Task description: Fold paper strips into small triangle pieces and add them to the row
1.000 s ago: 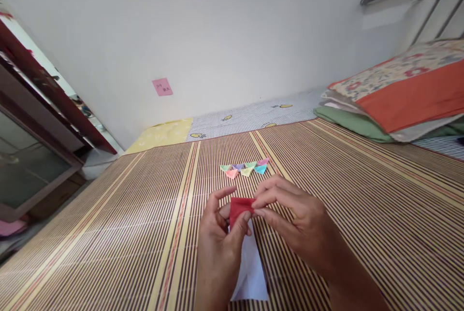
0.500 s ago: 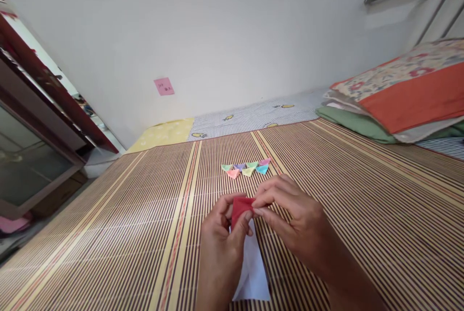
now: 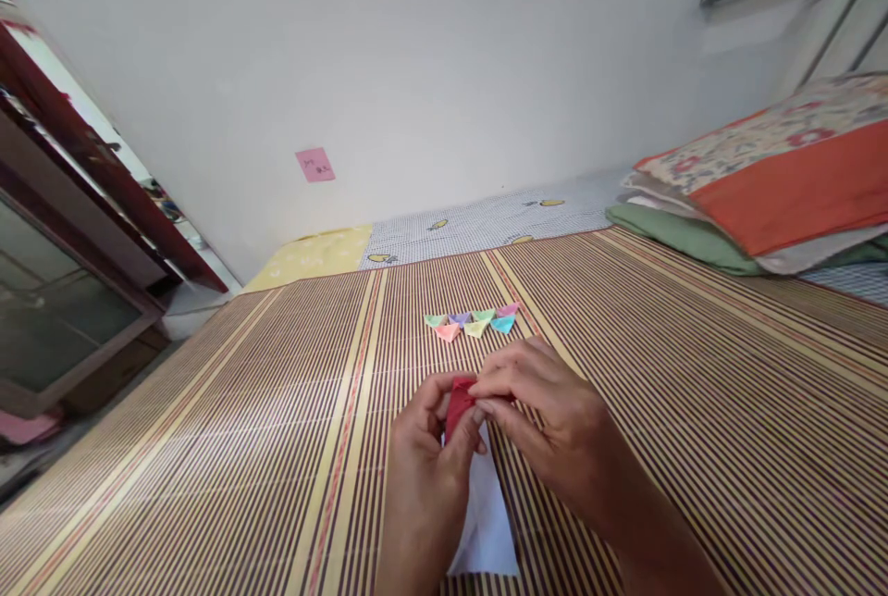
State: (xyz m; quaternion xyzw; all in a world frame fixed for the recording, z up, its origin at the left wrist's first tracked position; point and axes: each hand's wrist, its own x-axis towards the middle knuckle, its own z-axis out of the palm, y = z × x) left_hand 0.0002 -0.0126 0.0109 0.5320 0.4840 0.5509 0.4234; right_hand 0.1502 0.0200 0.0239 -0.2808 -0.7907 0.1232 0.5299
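Observation:
Between my two hands is a small piece of folded red paper point(image 3: 458, 400). My left hand point(image 3: 434, 453) pinches it from the left, thumb in front and fingers behind. From the right, the thumb and fingertips of my right hand point(image 3: 537, 402) are closed on its other side and cover part of it. A white paper strip point(image 3: 489, 522) lies below the hands, its upper end partly hidden by my left hand. Just beyond the hands, several small folded paper triangles point(image 3: 475, 328) in pastel colours lie in two rows.
A striped bamboo mat point(image 3: 277, 448) spreads under everything. Folded bedding point(image 3: 783, 198) with a floral and orange cover is piled at the right. A pink note point(image 3: 314, 165) is stuck to the white wall point(image 3: 444, 59). A dark red door frame point(image 3: 117, 152) stands at the left.
My right hand has shifted a little to the left over the red paper, and its fingers cover more of it. The left hand has barely moved.

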